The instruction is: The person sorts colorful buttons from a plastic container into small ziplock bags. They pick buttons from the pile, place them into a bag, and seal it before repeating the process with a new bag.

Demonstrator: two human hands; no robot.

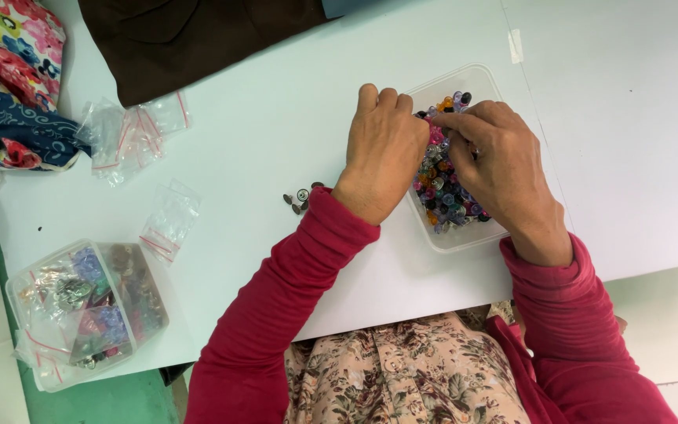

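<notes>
A clear plastic tub stands on the white table and holds several small buttons in mixed colours. My left hand rests on the tub's left rim with its fingers curled over the edge. My right hand is inside the tub, fingertips pinched together among the buttons; what they pinch is hidden. Both arms wear red sleeves. A few dark loose buttons lie on the table just left of my left wrist.
A second clear tub packed with small bagged buttons sits at the front left. Empty zip bags and another bag lie between. Brown cloth is at the back, flowered fabric at the far left.
</notes>
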